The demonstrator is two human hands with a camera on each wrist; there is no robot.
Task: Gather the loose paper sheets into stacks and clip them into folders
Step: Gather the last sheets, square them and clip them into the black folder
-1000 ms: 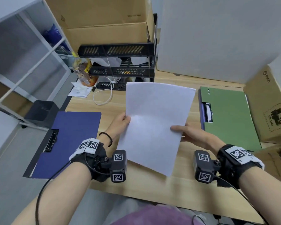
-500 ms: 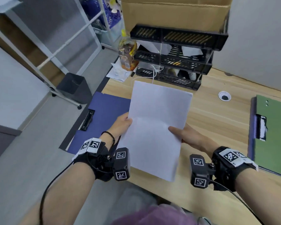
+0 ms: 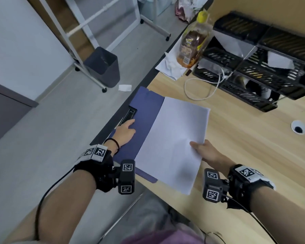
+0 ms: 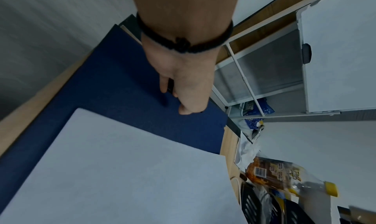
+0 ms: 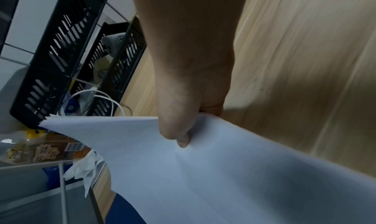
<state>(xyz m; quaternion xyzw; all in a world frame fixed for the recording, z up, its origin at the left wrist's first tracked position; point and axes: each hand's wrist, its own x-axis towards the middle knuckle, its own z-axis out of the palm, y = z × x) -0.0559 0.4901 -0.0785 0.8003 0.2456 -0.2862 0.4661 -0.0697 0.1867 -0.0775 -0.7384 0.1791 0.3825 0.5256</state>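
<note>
The right wrist view alone shows the right hand (image 5: 189,102) pinching the paper stack (image 3: 173,143), thumb on top. The left wrist view alone shows the left hand (image 4: 185,86) with fingers curled round the black clip (image 3: 128,114) of the one blue folder (image 3: 144,111). Half a second ago both hands held the stack; now its left part overlaps the folder.
</note>
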